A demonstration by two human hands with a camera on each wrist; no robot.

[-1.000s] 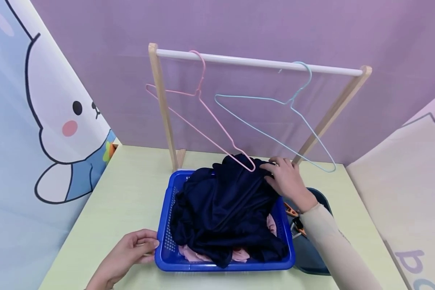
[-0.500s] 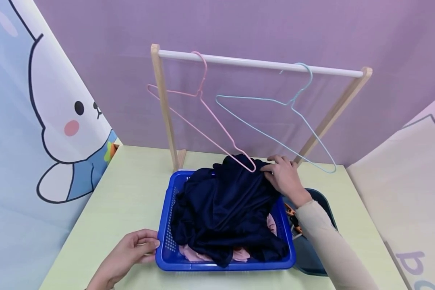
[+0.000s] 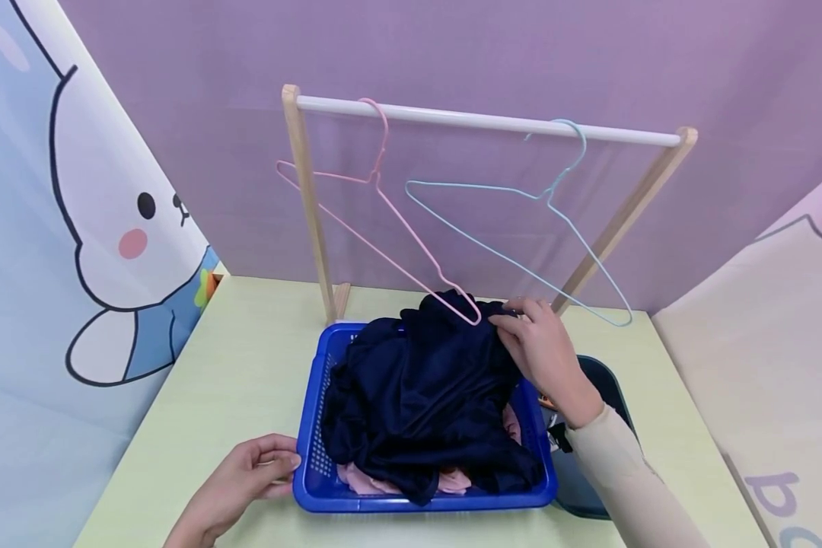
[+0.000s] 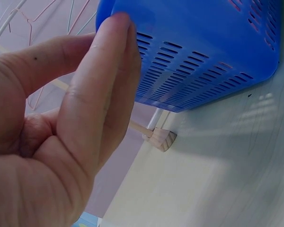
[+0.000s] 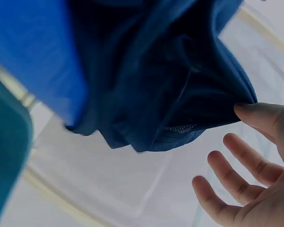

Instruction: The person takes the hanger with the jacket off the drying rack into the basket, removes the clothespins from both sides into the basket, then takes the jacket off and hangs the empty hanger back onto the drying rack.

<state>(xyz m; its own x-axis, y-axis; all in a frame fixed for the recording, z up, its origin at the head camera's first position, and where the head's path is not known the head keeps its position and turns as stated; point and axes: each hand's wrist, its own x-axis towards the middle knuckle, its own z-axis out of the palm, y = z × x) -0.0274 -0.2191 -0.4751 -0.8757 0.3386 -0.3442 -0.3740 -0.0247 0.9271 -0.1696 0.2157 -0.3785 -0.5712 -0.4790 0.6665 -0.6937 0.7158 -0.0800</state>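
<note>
A navy garment (image 3: 431, 396) lies heaped in a blue plastic basket (image 3: 425, 504), with pink cloth (image 3: 455, 481) showing beneath it. At the heap's far right corner, my right hand (image 3: 544, 354) pinches the garment's edge between thumb and forefinger. The right wrist view shows that edge of dark cloth (image 5: 156, 80) drawn to the fingertips, the other fingers of the right hand (image 5: 255, 179) spread apart from it. My left hand (image 3: 246, 476) holds the basket's left rim, thumb on top. Seen from the left wrist, the left hand's fingers (image 4: 97, 94) meet the basket's upper edge.
Behind the basket stands a wooden rack with a white rail (image 3: 466, 118). A pink hanger (image 3: 386, 133) and a light blue hanger (image 3: 479, 186) hang from it, the pink one's end overlapping the garment. Right of the basket, partly under my forearm, sits a dark bin (image 3: 582, 483) holding clips.
My right hand has shifted slightly left along the garment's far edge, its fingers drawing closer in on the cloth. The left hand and the basket have stayed in place.
</note>
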